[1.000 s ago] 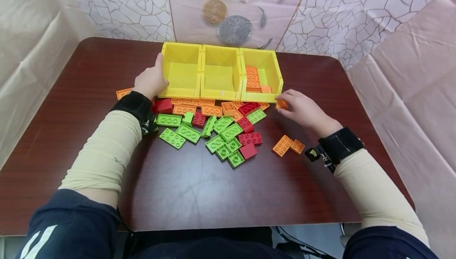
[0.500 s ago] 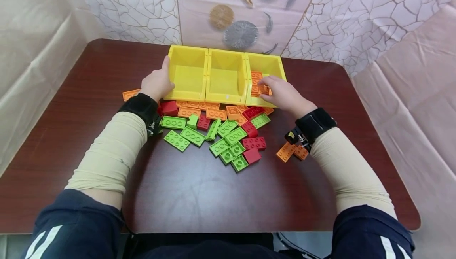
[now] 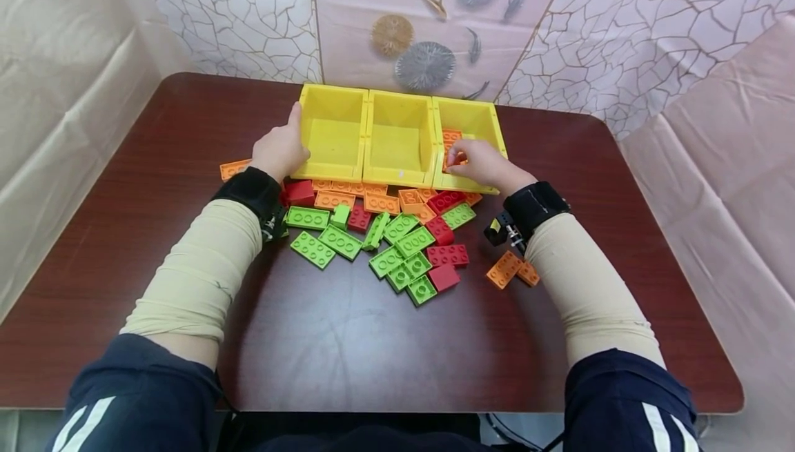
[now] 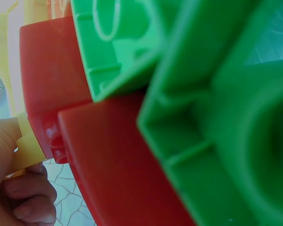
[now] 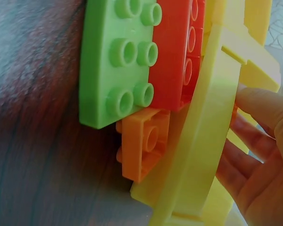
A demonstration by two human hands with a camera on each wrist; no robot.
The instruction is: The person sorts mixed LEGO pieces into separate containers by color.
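Note:
A yellow three-compartment bin (image 3: 400, 174) stands at the back of the table. My left hand (image 3: 279, 152) grips its left side; in the left wrist view curled fingers (image 4: 33, 193) and the thumb hold a yellow edge. My right hand (image 3: 487, 162) reaches into the right compartment, its fingertips pinching an orange building brick (image 3: 459, 158), mostly hidden by the fingers. Beside it stand more orange bricks (image 3: 451, 136). From the right wrist view, the front wall (image 5: 203, 127) partly hides these fingers (image 5: 252, 136).
In front of the bin lie mixed green bricks (image 3: 340, 241), red bricks (image 3: 447, 255) and orange bricks (image 3: 381, 203). Two orange bricks (image 3: 504, 270) lie apart under the right forearm. Another orange brick (image 3: 234, 170) lies left of the left wrist. Patterned cloth (image 3: 254, 17) hangs behind the table.
My right hand has carried an orange brick from outside the bin's front right corner into the right compartment. Its fingers are now drawn closer together. The left hand stays at the bin.

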